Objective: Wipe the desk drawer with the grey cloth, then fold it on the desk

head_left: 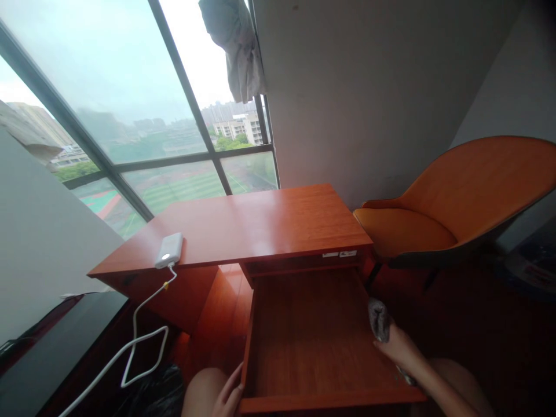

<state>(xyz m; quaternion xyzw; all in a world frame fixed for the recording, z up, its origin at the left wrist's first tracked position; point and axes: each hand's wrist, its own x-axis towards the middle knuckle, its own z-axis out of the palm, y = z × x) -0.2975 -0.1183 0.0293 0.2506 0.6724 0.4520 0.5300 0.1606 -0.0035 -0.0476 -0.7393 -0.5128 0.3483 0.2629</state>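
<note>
While the drawer (304, 330) stands pulled out of the desk (260, 223), its long axis running from the person toward the desk, the right hand (399, 347) is closed around a grey cloth (379, 318) at the drawer's right wall, about midway along. The cloth sticks up and forward out of the fist. The left hand (230, 394) lies against the drawer's left front corner, fingers bent; whether it grips, cannot tell.

The drawer (313, 330) stuck out from under the desk (260, 226), right in front of you. Your left hand (230, 394) touched its left front corner. Your right hand (397, 347) was at its right side, with a cloth (379, 318) in it. A charger (169, 250) sat on the desk's left end. A chair (456, 214) stood to the right, and a window (130, 116) was behind the desk.
</note>
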